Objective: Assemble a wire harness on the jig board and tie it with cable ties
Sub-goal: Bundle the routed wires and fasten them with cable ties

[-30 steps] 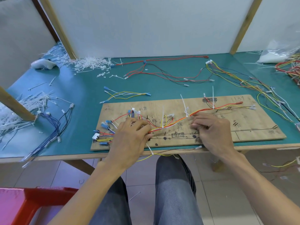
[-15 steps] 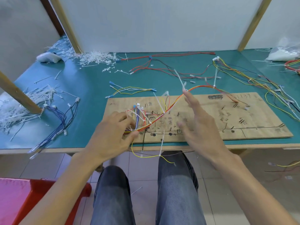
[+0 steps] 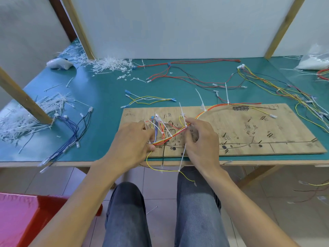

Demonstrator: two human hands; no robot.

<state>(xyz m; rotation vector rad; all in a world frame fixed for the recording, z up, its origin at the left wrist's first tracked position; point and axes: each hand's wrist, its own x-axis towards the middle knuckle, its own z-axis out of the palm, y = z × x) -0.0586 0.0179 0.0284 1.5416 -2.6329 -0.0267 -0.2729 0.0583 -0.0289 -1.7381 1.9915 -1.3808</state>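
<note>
1. Orange, red and yellow wires of the wire harness (image 3: 216, 105) are run in an arc over the plywood jig board (image 3: 249, 136), from its 9 o'clock end toward 12 o'clock. Part of the run seems raised off the wood.
2. The branched end is gripped by the left hand (image 3: 132, 145), with fingers curled round it. Just beside it, the bundle is pinched by the right hand (image 3: 200, 139) at a white cable tie (image 3: 182, 157) whose long tail hangs past the board's 6 o'clock edge. The hands are held close together but apart.
3. The step in hand is judged to be the cinching of this tie. The wires are best kept parallel and taut between the hands, so that none is crossed or left looped under the strap.
4. A loose yellow wire (image 3: 187, 177) sagging over the knees should be gathered in before it is snagged.
5. A red plastic bin (image 3: 58, 207) is seen at 7 o'clock; something pink lies in or over it, and what it is cannot be told.
6. A clear plastic bag (image 3: 315, 59) is seen at 2 o'clock. Its white contents are possibly spare ties.
</note>
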